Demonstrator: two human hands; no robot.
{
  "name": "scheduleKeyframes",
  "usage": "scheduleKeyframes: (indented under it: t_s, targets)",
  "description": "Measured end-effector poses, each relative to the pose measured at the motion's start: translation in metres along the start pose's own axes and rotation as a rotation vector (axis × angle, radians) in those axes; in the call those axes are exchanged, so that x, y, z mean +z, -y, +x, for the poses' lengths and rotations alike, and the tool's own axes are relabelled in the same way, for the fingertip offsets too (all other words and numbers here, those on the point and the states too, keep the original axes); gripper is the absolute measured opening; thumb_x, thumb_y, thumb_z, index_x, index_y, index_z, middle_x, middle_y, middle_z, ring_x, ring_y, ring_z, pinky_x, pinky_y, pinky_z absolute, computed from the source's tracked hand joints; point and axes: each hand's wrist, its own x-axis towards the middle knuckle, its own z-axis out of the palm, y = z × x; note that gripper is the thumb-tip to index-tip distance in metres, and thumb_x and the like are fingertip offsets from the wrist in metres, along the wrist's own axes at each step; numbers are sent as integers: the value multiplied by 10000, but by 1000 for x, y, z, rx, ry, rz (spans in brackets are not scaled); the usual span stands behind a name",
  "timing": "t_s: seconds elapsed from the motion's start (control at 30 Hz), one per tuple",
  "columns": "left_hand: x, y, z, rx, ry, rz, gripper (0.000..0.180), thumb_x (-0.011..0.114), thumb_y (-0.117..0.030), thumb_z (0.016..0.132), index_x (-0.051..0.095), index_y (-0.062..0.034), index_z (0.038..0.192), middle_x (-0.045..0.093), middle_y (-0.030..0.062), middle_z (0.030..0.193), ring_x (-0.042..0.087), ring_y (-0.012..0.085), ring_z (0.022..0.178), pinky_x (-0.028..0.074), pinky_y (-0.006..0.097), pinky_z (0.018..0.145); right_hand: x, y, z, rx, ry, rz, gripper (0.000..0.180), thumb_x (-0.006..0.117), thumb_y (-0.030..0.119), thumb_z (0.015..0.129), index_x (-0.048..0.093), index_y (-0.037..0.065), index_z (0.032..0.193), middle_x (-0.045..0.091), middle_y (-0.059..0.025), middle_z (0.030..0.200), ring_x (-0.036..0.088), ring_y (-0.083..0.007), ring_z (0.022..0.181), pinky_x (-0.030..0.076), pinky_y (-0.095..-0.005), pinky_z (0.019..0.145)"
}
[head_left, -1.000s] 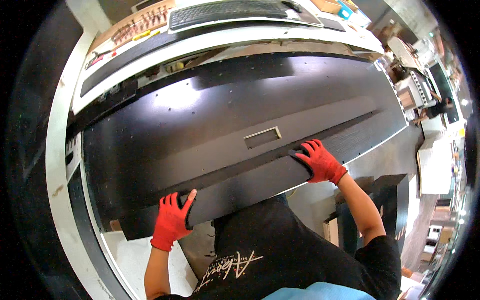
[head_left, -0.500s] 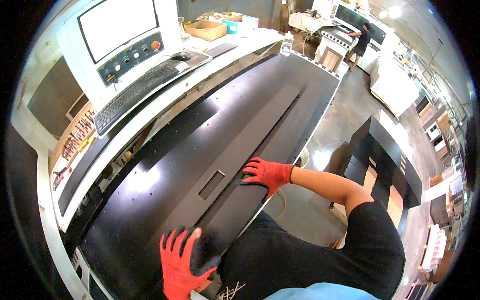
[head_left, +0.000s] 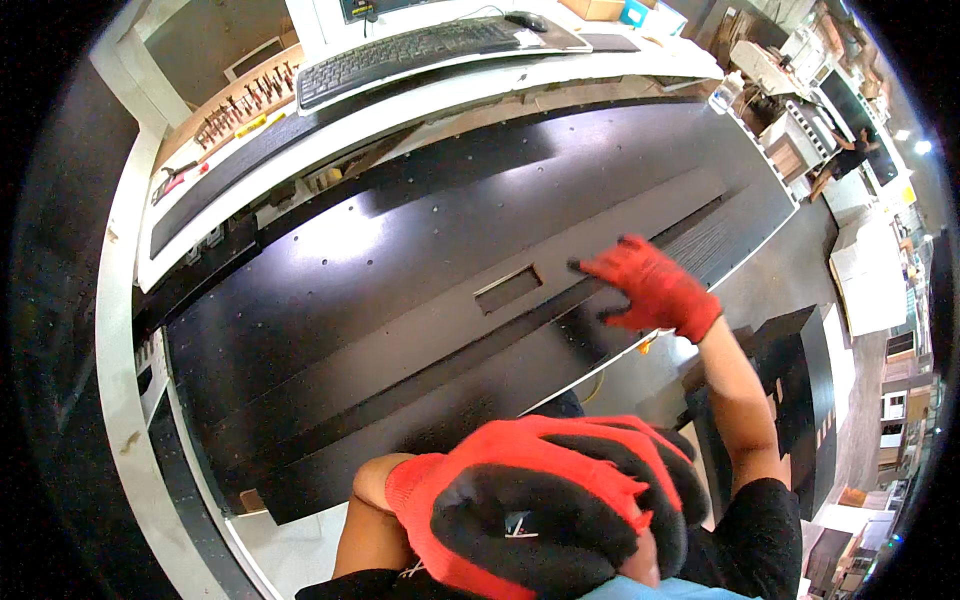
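Observation:
A long dark panel strip (head_left: 420, 337) with a rectangular cutout lies along the black sheet (head_left: 300, 320) on the work table. A narrow gap parts it from a second dark strip (head_left: 470, 372) at the near edge. My right hand (head_left: 655, 292), in a red glove with black fingertips, is held over the strips to the right of the cutout, its fingers apart and nothing in them. My left hand (head_left: 540, 490), gloved alike, is raised close in the foreground, fingers curled in and a bare thumb tip showing. Nothing shows in it. It hides part of the table's near edge.
Behind the table runs a white ledge with a keyboard (head_left: 430, 55), a mouse (head_left: 525, 20) and a rack of small tools (head_left: 245, 105). A clear bottle (head_left: 727, 92) stands at the far right corner. Black panels (head_left: 800, 370) stand at right; a person (head_left: 848, 160) works beyond.
My left hand has risen from the strips' near end towards me, its fingers curling. My right hand has lifted off the strips. The view has turned left and down.

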Motion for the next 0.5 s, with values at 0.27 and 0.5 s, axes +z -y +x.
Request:
scheduleKeyframes:
  t_s: [0.27,0.5]
  targets:
    - [10,-11,-4,-48,73,-12,539,876,-396,816,752,-37,1198,703,196,1228,621,404,1266,446,565,1111,-148,95,52,-233,-511,-185,797,864,330,789,552,148,1499,646,-109,1304,603,-318,1257,403,-530,1184]
    - [12,-19,-13,-77,87,32,538,872,-396,822,748,-33,1199,707,191,1219,627,398,1252,451,559,1104,-211,198,63,-445,-623,-151,616,822,301,736,694,209,1331,659,-47,1158,648,-270,1115,479,-545,1107]
